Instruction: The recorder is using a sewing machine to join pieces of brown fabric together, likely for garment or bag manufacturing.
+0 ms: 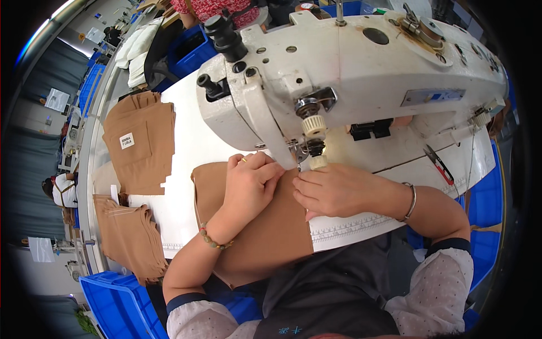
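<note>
A white sewing machine point(265, 73) stands over the white table, its needle area just beyond my hands. Under it lies a brown fabric piece point(254, 243), which hangs over the table's front edge toward my lap. My left hand point(252, 181) pinches the fabric's far edge, thumb and fingers pressed together left of the needle. On the right edge of the same piece, close to the needle, my right hand point(333, 191) has its fingers bent and gripping the cloth. The needle tip and presser foot are mostly hidden behind the machine head and my fingers.
Stacked brown pieces point(148, 164), one with a pocket and white label, lie left; another brown stack point(127, 234) sits nearer. Thread snips point(440, 165) rest at right. Blue crates point(121, 305) flank the table point(333, 234). Another person in red point(220, 11) is beyond the machine.
</note>
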Demonstrator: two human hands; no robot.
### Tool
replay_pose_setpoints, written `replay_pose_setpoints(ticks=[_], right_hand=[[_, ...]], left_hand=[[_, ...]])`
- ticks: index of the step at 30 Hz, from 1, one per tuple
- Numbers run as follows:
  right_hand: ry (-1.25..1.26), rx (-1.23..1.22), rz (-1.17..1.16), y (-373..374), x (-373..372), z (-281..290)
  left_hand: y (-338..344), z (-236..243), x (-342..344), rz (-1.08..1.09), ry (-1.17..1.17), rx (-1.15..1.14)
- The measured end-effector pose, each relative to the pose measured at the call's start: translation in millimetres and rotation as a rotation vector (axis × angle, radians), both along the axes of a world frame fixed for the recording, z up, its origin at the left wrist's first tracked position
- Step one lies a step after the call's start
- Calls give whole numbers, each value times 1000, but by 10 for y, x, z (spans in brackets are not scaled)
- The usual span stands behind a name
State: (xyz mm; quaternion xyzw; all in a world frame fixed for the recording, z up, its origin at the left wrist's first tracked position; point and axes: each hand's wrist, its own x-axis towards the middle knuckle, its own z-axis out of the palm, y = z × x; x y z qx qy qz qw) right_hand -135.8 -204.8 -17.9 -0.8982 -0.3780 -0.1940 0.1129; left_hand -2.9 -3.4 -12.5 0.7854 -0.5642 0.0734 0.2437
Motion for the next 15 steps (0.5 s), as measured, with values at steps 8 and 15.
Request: replay_pose_setpoints(ticks=[8,15], right_hand=[[-85,-42,-91,26,4,-78],[-95,-9,-112,41,9,-80]], left_hand=[[-60,-17,-2,-4,-159,-67],[4,-3,-118,-99,-185,45]])
